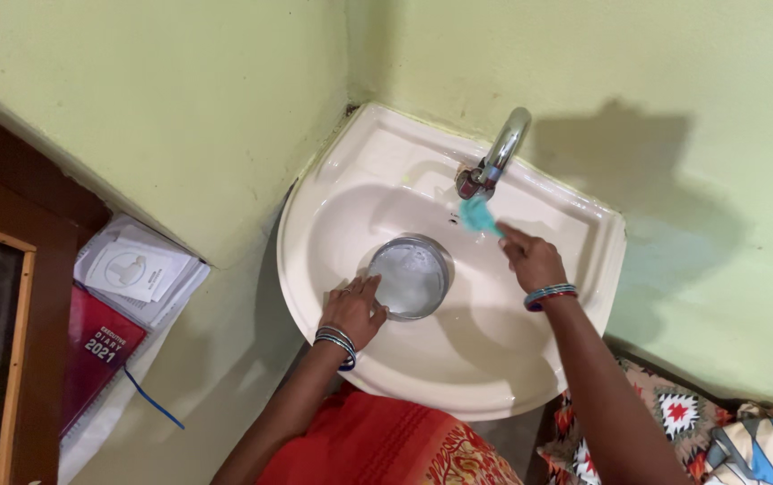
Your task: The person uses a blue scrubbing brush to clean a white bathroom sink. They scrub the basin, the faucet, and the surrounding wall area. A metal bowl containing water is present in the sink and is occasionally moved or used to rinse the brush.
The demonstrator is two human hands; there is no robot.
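I see the left hand [353, 310] resting with fingers spread flat on the near rim of a round steel bowl [410, 277], which sits in the basin of a cream corner sink [458, 359]. The right hand [530, 260] pinches a small teal scrubber [476, 216] just below the chrome tap [499, 153]. On a ledge to the left lie a red book [95, 355] with white cover lettering and a stack of white papers [140, 269] above it.
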